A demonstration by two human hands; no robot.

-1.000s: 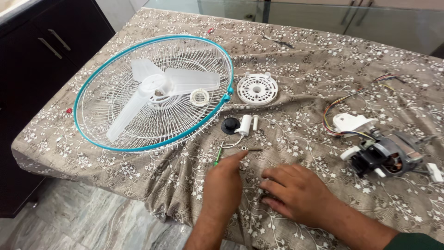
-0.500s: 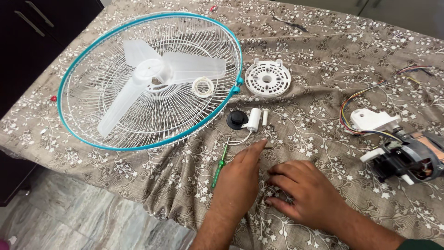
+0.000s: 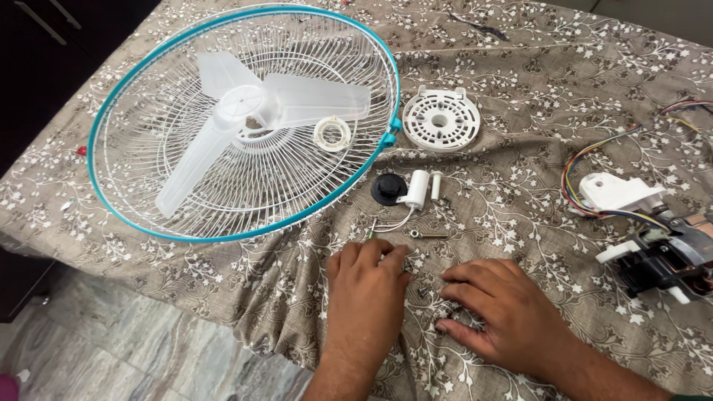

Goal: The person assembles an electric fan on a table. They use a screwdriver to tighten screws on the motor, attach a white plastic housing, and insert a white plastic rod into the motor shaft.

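Left hand [image 3: 365, 286] lies knuckles up on the floral cloth [image 3: 520, 89] covering the tabletop, fingers curled down over the spot where only the tip of a green screwdriver [image 3: 370, 234] pokes out above the fingertips. The grip looks closed around the tool, but the palm hides the handle, so I cannot tell for sure that it is held.

Right hand [image 3: 505, 308] rests flat on the cloth just right of the left hand, fingers spread and pointing left, grip open, holding nothing. A small screw [image 3: 422, 292] lies between the two hands, near the right fingertips.

Just above the left hand lies a metal pin with an eyelet [image 3: 426, 235]. Above that sit a black knob [image 3: 388, 188], a white cylindrical capacitor [image 3: 417, 188] with thin white leads, and a small white peg [image 3: 436, 186], all close together.

Far left: a wire fan guard with teal rim [image 3: 134, 82], lying flat, with a translucent three-blade fan [image 3: 245, 104] and a white ring [image 3: 331, 134] inside it. A white round perforated cover [image 3: 440, 119] lies just right of the guard's rim.

Right edge: fan motor [image 3: 668, 256], with white plastic bracket [image 3: 616, 191] and coloured wires [image 3: 587, 156], well apart from both hands.
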